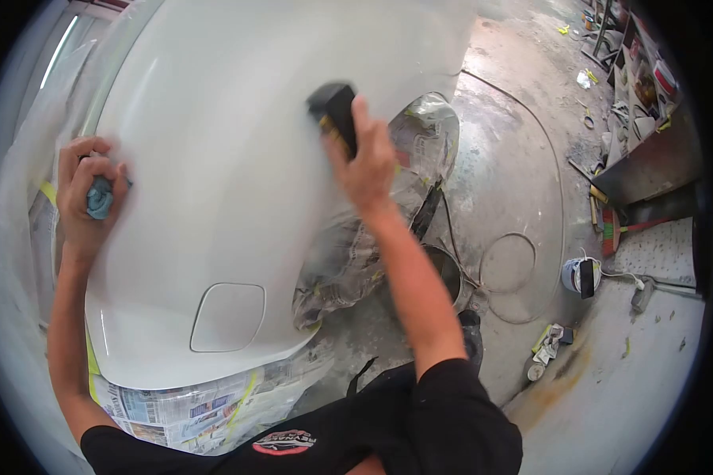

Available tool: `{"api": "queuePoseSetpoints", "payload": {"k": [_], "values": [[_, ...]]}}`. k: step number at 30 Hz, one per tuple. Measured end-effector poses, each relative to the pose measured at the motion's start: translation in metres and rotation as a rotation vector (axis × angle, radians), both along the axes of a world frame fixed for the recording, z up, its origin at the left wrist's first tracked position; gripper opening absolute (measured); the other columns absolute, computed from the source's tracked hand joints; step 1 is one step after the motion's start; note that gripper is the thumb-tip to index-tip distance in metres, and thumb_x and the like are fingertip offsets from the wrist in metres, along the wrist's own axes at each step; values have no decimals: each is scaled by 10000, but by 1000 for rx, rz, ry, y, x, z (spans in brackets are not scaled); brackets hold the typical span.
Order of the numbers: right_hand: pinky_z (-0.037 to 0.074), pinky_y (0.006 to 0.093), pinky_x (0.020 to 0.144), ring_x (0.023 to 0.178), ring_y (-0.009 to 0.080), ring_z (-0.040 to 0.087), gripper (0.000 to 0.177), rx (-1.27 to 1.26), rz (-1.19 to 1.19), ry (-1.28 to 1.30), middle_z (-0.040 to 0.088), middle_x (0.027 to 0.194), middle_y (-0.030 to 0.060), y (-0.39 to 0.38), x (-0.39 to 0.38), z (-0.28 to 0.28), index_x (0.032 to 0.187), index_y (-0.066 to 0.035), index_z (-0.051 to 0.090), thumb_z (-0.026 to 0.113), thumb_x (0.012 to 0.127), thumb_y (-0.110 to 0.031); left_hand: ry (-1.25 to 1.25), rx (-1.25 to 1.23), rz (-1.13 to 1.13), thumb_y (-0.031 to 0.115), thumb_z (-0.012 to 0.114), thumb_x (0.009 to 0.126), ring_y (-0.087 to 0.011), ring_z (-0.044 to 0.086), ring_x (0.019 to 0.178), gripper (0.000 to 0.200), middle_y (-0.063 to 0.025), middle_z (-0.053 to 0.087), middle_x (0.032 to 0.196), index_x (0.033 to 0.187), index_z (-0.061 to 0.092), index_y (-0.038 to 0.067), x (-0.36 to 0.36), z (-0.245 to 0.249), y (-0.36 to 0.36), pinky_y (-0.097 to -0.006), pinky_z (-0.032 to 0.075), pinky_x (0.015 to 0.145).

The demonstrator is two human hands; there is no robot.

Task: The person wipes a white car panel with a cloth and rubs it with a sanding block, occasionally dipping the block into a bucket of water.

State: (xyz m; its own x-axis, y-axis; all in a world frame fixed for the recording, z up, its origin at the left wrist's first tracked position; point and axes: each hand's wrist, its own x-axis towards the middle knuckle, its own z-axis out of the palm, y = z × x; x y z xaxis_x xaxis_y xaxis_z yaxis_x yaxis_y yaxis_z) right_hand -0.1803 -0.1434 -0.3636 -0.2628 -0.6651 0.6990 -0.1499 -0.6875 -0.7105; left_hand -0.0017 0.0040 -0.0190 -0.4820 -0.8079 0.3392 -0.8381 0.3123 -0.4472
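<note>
A pale grey-white car body panel (206, 182) fills the middle of the head view, with a square fuel door (228, 318) near its lower end. My right hand (364, 162) is closed around a black sanding block (339, 115), which is slightly blurred against the panel above the wheel arch. At the panel's left edge, my left hand (91, 186) is curled around a crumpled blue-green cloth (100, 198). Newspaper masking (348, 261) covers the wheel area, and more newspaper (190, 404) is taped below the panel.
Clear plastic sheeting (24, 182) hangs along the left. On the concrete floor at right, a hose (558, 174) lies looped. Further right stand a white bucket (577, 275) with a dark object on it, a broom (611, 229) and cluttered shelving (638, 95).
</note>
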Motion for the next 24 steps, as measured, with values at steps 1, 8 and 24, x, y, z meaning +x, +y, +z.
{"api": "queuePoseSetpoints", "payload": {"k": [1, 8, 24], "values": [[526, 461, 680, 765, 376, 624, 758, -32, -34, 0, 618, 923, 207, -30, -6, 1, 1515, -70, 466, 806, 854, -216, -3, 5, 5, -99, 747, 792, -282, 629, 1012, 231, -133, 619, 1086, 845, 563, 29, 0, 0, -1, -357, 515, 768], [535, 500, 896, 1066, 438, 650, 687, 364, -101, -8, 640, 1170, 270, -109, -20, 53, 1521, -68, 435, 688, 961, -374, 22, -2, 4, -85, 754, 784, -287, 619, 989, 242, -138, 609, 1096, 840, 549, 31, 1, 2, 1, -350, 511, 795], [547, 464, 827, 997, 388, 659, 682, 123, -35, 77, 640, 1129, 241, -52, 3, 86, 1507, -47, 469, 742, 933, -293, 99, 20, -54, -65, 760, 754, -287, 583, 997, 258, -102, 612, 1083, 835, 546, 53, -3, 5, 0, -374, 493, 813]]}}
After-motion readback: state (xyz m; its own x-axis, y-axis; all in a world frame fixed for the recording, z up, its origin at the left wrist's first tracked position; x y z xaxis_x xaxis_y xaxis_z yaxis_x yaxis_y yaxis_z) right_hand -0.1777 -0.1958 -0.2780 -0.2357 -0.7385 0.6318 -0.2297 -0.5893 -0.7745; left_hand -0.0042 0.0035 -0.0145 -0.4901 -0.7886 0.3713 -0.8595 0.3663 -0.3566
